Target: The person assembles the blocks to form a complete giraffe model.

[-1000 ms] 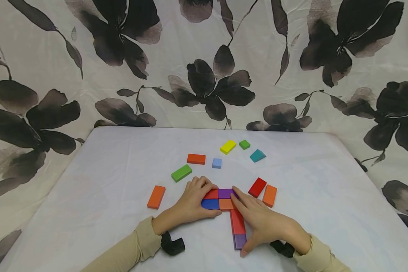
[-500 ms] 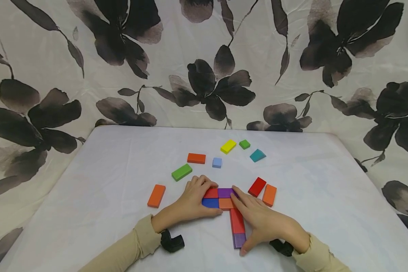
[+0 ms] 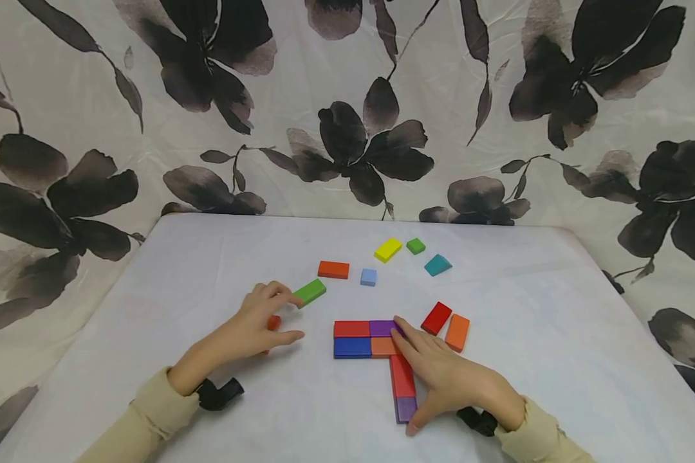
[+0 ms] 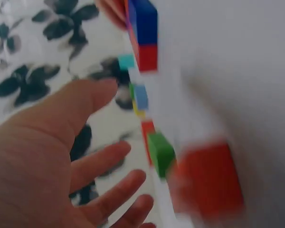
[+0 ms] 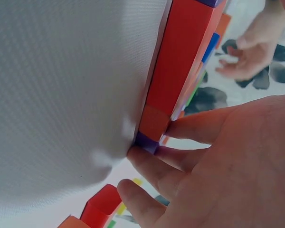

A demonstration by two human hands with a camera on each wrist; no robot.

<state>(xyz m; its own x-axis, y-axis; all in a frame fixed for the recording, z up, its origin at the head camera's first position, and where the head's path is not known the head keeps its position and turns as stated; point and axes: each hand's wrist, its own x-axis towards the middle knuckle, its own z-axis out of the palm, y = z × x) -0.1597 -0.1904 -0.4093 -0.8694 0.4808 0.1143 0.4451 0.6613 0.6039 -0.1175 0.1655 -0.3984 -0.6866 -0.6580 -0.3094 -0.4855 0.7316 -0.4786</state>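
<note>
Over an orange block (image 3: pixel 275 322), the left hand (image 3: pixel 251 325) spreads an empty grip. The right hand (image 3: pixel 444 378), fingers stretched, touches the far purple block (image 3: pixel 381 328).

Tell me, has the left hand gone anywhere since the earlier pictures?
Yes. In the head view, the left hand has moved left, away from the blue block, from the unmoved green block's lower right to its lower left.
</note>
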